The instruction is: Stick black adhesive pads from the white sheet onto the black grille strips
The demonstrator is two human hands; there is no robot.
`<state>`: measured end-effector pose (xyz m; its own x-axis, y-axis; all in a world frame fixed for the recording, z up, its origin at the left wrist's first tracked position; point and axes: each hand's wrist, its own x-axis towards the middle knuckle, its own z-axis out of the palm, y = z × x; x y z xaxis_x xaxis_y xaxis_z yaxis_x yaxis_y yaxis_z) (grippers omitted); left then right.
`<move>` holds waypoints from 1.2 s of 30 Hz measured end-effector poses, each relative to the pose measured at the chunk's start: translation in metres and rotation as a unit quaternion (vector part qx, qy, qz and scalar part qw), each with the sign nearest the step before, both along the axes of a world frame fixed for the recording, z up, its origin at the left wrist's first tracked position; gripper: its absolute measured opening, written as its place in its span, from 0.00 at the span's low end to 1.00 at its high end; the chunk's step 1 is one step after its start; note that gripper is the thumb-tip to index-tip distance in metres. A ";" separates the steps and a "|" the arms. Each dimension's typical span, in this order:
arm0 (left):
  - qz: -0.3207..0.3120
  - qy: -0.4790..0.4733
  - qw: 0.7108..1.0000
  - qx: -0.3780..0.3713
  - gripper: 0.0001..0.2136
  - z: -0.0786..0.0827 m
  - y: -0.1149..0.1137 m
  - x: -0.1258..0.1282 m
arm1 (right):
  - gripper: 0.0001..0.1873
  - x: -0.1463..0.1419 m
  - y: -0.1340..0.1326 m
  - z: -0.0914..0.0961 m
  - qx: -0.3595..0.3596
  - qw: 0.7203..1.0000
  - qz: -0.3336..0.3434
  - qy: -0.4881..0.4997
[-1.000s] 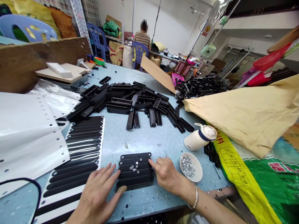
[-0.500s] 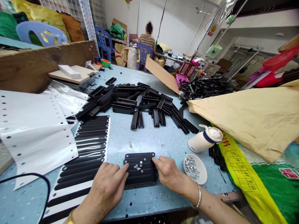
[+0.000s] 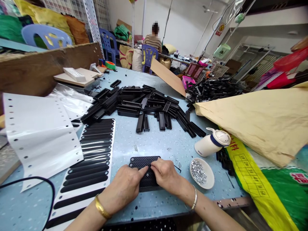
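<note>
A small stack of black perforated plates [image 3: 144,159] lies near the table's front edge. Both my hands rest on top of it and hide most of it. My left hand [image 3: 125,186] has bent fingers and its index tip touches the plates. My right hand [image 3: 165,175] is curled, and its fingertips meet the left index finger in a pinch. Whatever sits between the fingertips is hidden. A white bowl [image 3: 212,179] of small silver nuts stands just right of my right hand.
A white bottle [image 3: 209,144] lies on its side behind the bowl. A heap of black plastic parts [image 3: 144,102] fills mid-table. A sheet of black strips [image 3: 91,154] and white backing paper [image 3: 38,131] lie left, a tan sack [image 3: 260,118] right. A person [image 3: 153,40] sits far back.
Both hands have closed in from the sides of the plates onto their top. They now cover the loose silver nuts that lay there, and their fingertips meet.
</note>
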<state>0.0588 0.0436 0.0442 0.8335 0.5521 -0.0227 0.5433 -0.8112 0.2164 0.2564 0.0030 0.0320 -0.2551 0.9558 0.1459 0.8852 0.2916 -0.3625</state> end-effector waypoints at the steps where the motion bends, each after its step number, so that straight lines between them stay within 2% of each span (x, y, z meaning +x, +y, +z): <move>1: 0.001 -0.004 1.000 0.005 0.25 -0.001 -0.002 -0.004 | 0.12 0.002 -0.003 -0.002 0.000 1.000 -0.003 0.006; 6: 0.013 -0.076 0.995 0.068 0.25 -0.012 -0.008 -0.027 | 0.10 0.007 -0.013 -0.011 -0.001 0.998 -0.027 0.055; 9: 0.016 -0.130 0.988 0.080 0.25 -0.015 -0.009 -0.034 | 0.11 0.009 -0.014 -0.009 0.003 0.996 -0.029 0.082; 14: 0.007 -0.097 0.993 0.069 0.27 -0.016 -0.010 -0.029 | 0.16 0.012 -0.021 -0.002 0.035 0.995 0.001 0.097; 19: 0.004 -0.044 0.997 0.070 0.28 -0.017 -0.010 -0.025 | 0.19 0.014 -0.029 -0.004 0.079 0.995 0.035 0.041; 23: 0.003 -0.032 0.997 0.068 0.30 -0.017 -0.011 -0.029 | 0.21 0.013 -0.031 -0.004 0.066 0.996 0.061 -0.025; 28: 0.004 -0.066 0.994 0.089 0.29 -0.023 -0.011 -0.043 | 0.24 0.015 -0.033 0.002 0.051 0.988 0.089 -0.117; 36: 0.007 -0.126 0.987 0.099 0.29 -0.024 -0.009 -0.055 | 0.28 0.032 -0.043 0.007 0.027 0.976 0.083 -0.198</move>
